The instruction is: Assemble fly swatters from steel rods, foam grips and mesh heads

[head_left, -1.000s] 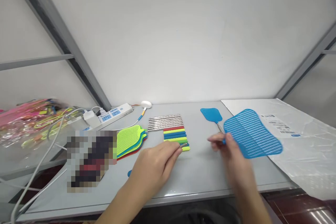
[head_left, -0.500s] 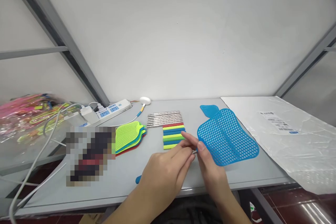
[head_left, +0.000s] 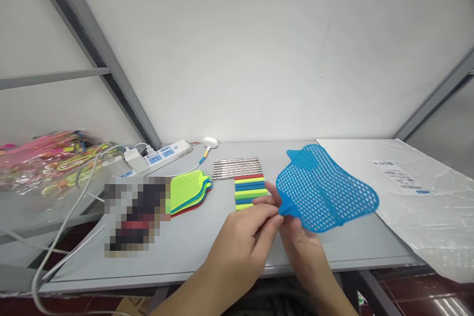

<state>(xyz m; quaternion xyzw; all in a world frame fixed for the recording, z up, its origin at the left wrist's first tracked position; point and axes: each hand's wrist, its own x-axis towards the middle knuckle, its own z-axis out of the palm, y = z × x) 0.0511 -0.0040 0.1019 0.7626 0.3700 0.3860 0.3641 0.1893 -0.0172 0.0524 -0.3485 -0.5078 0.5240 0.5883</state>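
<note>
In the head view, a blue net (head_left: 328,195) is held up over the table (head_left: 192,242) by both hands. Its neck is gripped by the right hand (head_left: 305,252), with the thumb and some fingers closed on it and other fingers partly spread. The end of the neck is pinched by the left hand (head_left: 244,237), which is curled nearly closed; whether anything else is held inside it cannot be told. Another blue net (head_left: 292,155) is mostly covered by the first one. Shiny rods (head_left: 237,169) are laid in a row, with bright tubes (head_left: 251,186) lined up just nearer. To the left, green, blue and red nets (head_left: 186,190) are piled up.
</note>
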